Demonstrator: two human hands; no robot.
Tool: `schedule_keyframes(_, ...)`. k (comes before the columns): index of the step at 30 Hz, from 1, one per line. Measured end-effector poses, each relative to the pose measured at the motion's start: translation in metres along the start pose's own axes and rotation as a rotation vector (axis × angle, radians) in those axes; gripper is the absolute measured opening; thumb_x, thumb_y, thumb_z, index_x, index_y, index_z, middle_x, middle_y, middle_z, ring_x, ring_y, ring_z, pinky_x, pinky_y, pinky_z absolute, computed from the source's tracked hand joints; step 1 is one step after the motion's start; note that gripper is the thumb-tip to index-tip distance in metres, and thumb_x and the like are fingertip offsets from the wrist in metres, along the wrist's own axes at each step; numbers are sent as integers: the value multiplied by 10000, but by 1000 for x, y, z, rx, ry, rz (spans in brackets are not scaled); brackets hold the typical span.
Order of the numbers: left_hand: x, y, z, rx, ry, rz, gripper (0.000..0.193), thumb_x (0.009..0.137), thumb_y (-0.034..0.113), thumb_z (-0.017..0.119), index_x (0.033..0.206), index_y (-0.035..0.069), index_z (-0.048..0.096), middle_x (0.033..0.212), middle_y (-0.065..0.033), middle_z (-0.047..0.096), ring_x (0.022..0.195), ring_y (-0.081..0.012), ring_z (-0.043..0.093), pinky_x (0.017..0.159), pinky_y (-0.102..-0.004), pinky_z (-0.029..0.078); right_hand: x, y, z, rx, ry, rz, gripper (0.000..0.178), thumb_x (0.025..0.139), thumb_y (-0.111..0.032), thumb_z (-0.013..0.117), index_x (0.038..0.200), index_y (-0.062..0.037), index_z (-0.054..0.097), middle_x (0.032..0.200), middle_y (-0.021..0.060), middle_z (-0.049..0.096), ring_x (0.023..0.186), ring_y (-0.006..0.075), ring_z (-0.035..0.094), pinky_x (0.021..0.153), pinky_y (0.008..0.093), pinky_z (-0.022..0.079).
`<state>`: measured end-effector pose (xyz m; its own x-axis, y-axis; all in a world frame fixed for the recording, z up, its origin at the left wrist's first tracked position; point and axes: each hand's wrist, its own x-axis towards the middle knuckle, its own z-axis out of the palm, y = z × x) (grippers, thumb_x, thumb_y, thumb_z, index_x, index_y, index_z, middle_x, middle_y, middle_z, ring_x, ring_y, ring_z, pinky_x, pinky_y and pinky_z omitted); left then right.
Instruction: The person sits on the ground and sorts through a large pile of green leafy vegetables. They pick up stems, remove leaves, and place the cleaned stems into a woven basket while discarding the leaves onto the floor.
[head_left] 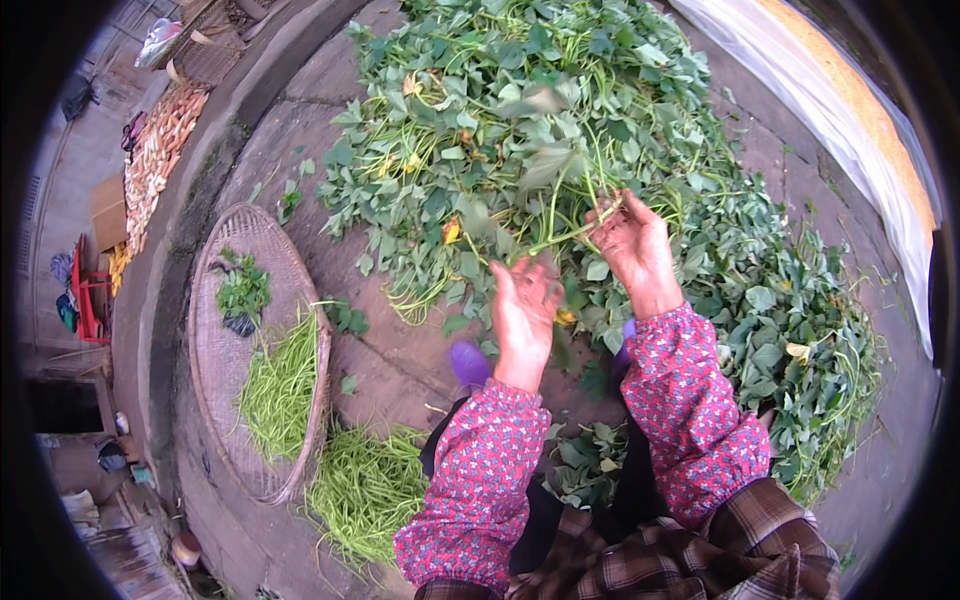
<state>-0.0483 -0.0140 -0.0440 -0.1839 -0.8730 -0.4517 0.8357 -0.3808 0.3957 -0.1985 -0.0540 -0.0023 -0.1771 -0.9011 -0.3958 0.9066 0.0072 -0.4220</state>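
A leafy green vine (571, 236) stretches between my two hands over the heap. My right hand (636, 250) pinches its stem with thumb and fingers. At the stem's other end, my left hand (524, 315) has its curled fingers around it, though these fingertips are blurred. Some of the vine's leaves are smeared by motion. Below and beyond the hands spreads a big heap of leafy vines (480, 60), with a few yellowed leaves among the green.
On the left a shallow woven basket (212, 360) holds green stalks (283, 385) and a leafy bunch (243, 285). A pile of stripped stalks (365, 490) lies beside it. My purple shoes (468, 364) stand at the heap's edge. Corn cobs (165, 145) and a red chair (92, 300) are farther left; white sheeting (840, 130) borders the right.
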Motion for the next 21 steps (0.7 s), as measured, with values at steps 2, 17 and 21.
schedule_keyframes(2,7,16,-3,-88,-28,93,393,875,427,445,1017,66,508,1011,-61,575,889,-179,543,763,-323,466,-6,1,4,-62,28,43,148,889,-190,452,931,-51,479,894,107,561,775,206,557,750,418,476)
schedule_keyframes(17,-8,55,4,832,31,741,164,833,-7,535,984,-69,537,863,-50,597,791,-88,545,717,-222,433,-15,-16,6,-1249,-184,-653,97,812,-31,533,805,36,603,688,29,607,535,70,527,486,207,420)
schedule_keyframes(21,-9,52,3,902,-44,664,148,823,-28,532,967,-64,539,856,-50,596,781,-89,556,698,-221,443,-22,-1,17,-1294,-306,-781,60,773,6,567,814,33,604,694,61,604,607,89,566,541,217,445)
